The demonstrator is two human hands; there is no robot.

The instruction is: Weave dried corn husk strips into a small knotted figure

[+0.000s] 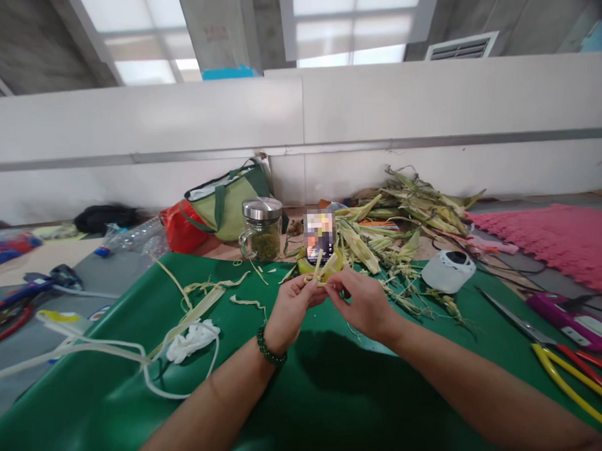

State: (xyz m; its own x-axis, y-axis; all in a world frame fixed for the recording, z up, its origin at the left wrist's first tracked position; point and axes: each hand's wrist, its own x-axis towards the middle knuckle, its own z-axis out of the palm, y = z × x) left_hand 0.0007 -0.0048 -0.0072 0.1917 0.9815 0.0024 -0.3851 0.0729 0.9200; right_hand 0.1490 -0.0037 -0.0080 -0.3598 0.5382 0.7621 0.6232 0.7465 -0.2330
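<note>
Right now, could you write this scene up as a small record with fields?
surface: green mat
hands: left hand and right hand both pinch pale leaf strips
wrist: dark bead bracelet on the left
behind: glass jar, phone, husk pile
right: white roll, scissors, pink knitted mat
left: loose pale strips

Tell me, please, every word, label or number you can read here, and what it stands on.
Nothing reads clearly.
Red marks on the pillar: too blurred.
Phone screen: blurred out.
The leaf strip pinched by left hand and right hand: no print.
</note>
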